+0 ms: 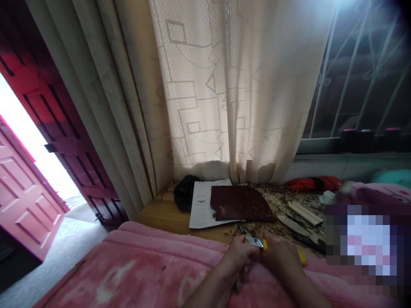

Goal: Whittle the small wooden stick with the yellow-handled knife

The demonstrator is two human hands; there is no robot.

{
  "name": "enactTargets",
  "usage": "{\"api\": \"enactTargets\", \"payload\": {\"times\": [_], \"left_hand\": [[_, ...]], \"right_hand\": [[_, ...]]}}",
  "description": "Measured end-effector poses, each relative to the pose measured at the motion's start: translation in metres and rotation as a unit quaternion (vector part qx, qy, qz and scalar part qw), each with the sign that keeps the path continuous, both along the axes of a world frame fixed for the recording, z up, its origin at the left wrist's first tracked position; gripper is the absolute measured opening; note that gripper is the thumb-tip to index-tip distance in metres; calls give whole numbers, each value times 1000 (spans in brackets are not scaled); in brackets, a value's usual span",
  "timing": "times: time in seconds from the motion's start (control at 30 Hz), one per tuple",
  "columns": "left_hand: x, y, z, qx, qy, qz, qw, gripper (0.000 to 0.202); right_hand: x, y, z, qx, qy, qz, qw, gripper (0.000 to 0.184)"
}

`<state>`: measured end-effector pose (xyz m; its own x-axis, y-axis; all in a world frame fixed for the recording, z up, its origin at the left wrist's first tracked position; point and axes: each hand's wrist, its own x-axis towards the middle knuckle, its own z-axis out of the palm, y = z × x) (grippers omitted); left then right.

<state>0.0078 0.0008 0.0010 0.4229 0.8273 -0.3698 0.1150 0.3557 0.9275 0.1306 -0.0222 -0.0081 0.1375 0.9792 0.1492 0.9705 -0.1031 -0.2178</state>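
Both my hands meet low in the picture over a pink blanket [135, 265]. My right hand [281, 254] is closed around a knife with a yellow handle [302, 258]; its metal blade [254, 242] points left. My left hand [239, 252] is curled right beside the blade, fingers wrapped round a small thing I cannot make out. Just beyond the hands, wood shavings [282, 201] lie scattered on a wooden table [163, 214].
On the table lie a dark red sheet [240, 203] over a white paper [202, 205], a black bundle [184, 192], pale wood strips [305, 212] and red cloth [308, 183]. A cream curtain [231, 94] hangs behind, a barred window [362, 77] right, a red door [28, 188] open left.
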Motion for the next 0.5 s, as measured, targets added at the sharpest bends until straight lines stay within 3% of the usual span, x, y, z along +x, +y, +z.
{"api": "enactTargets", "payload": {"times": [0.3, 0.5], "left_hand": [[1, -2, 4, -1, 30, 29, 999, 11], [8, 4, -12, 43, 0, 79, 996, 10]], "right_hand": [[-1, -2, 4, -15, -6, -4, 1000, 22], [-2, -2, 5, -20, -9, -4, 1000, 25]]}}
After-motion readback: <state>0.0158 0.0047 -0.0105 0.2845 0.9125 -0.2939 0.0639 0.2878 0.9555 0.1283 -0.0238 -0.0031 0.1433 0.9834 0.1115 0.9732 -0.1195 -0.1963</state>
